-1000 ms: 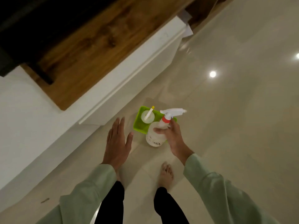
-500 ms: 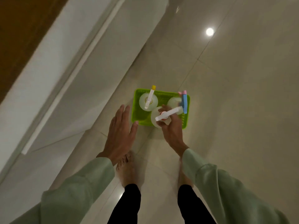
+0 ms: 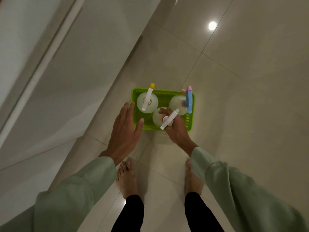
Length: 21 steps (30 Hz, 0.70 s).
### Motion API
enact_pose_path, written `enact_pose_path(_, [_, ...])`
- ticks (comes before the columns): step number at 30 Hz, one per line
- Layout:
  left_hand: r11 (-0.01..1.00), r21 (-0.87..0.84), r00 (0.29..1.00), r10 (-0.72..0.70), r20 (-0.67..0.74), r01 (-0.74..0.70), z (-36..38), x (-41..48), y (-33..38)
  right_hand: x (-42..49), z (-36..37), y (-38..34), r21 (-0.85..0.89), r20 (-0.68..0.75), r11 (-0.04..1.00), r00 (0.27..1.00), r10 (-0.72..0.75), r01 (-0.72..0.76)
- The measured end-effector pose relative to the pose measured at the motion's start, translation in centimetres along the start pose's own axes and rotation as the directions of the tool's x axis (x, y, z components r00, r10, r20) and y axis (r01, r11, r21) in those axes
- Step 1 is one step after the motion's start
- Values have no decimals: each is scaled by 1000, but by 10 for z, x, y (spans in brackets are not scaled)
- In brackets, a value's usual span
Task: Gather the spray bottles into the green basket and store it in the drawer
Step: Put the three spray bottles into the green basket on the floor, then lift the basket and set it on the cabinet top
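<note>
A green basket [image 3: 189, 120] sits on the tiled floor [image 3: 242, 114], just ahead of the person's bare feet [image 3: 127, 180] and beside a white cabinet front [image 3: 55, 77] at the left. Three pale spray bottles stand in it, seen from above. The yellow-tipped bottle [image 3: 147, 102] fills the far left corner, its white nozzle pointing away from the person. The blue-headed bottle [image 3: 177, 104] stands at the far right, its blue trigger head with a pink tip lying along the right wall. The red-collared bottle [image 3: 158, 118] is at the near middle, touching or almost touching the other two — its white nozzle slants toward the near rim.

The right hand [image 3: 177, 131] reaches over the near rim and holds that bottle at its neck, fingers [image 3: 164, 111] wrapped around it under the spray head. The left hand [image 3: 124, 131] hovers flat at the basket's near left corner, fingers spread, thumb over the basket's inside; whether it touches the rim cannot be told. Both arms wear pale green sleeves [image 3: 234, 190].
</note>
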<state>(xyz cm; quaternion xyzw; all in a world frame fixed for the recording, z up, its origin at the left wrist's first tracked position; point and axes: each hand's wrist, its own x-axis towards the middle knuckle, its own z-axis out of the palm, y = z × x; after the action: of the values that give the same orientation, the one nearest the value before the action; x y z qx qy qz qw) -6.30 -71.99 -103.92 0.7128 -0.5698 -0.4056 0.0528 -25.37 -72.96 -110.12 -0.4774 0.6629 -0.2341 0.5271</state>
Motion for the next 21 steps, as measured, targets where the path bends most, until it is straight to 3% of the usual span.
enact_pose_path(7, [991, -126, 999, -50, -21, 47, 4, 8, 16, -21, -9, -8, -31, -9, 999, 1000, 20, -20])
enact_pose_path(10, [983, -167, 994, -88, -65, 76, 0, 14, 27, -43, -16, -25, -15, -256, 999, 965, 47, -52])
enact_pose_path(13, [978, -171, 983, -141, -119, 119, -5, 26, 41, -57, -25, -43, -16, -528, 998, 848, 42, -60])
enact_pose_path(18, [987, -66, 976, -155, -151, 147, 3, 49, 54, -41, -31, -66, -203, -621, 979, 771, -141, 15])
enact_pose_path(21, [988, -12, 967, -150, -207, 151, 9, 56, 56, -20, -33, -66, -255, -614, 965, 781, -114, -60])
